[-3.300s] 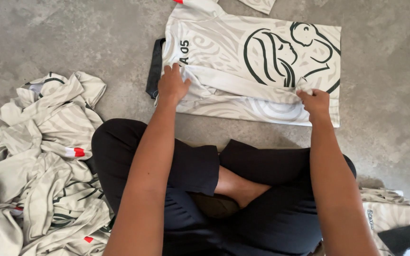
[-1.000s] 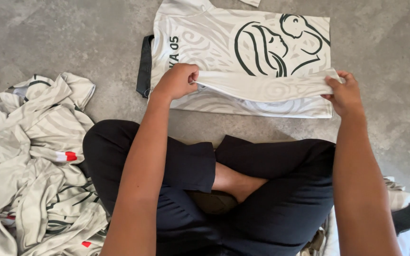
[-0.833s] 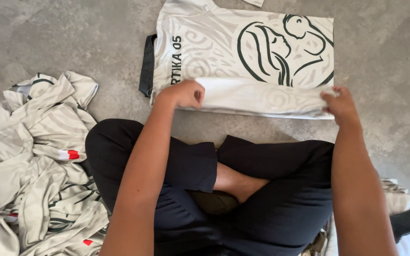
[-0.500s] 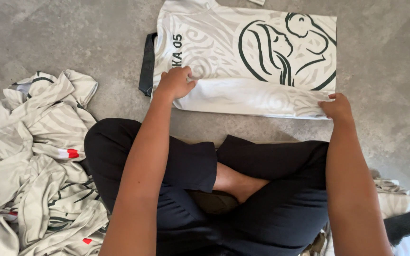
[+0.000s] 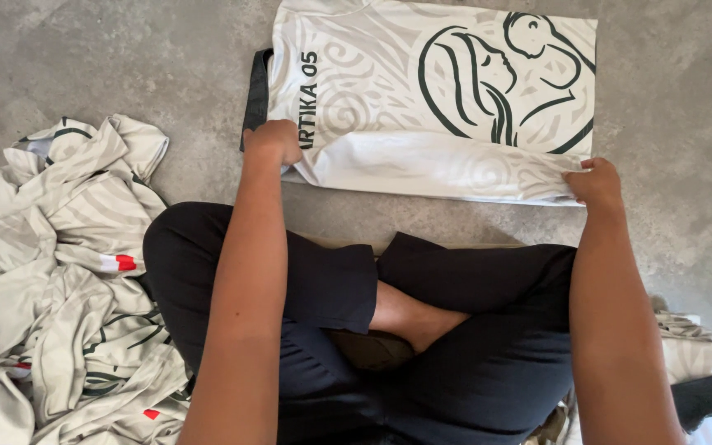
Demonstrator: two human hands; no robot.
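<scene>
Shirt: the white shirt (image 5: 430, 107) with the dark green line drawing lies flat on the grey floor (image 5: 84, 58), just beyond your crossed legs (image 5: 422, 330), its near edge doubled over in a long narrow fold.
Step in hand: you look to be partway through folding it, pressing that near fold down.
Left hand: your left hand (image 5: 274, 142) is curled shut on the shirt's near left corner.
Right hand: your right hand (image 5: 593, 181) pinches the near right corner, well apart from the left.
Next move: judging by the lie, it calls for both corners travelling together, so the fold stays straight.
Heap: crumpled shirts (image 5: 59, 288) lie left of your legs.
Hard to make out: a dark strip (image 5: 255, 95) pokes out under the shirt's left edge, and you cannot tell what it is; more cloth (image 5: 694, 354) right of your legs is cut off.
</scene>
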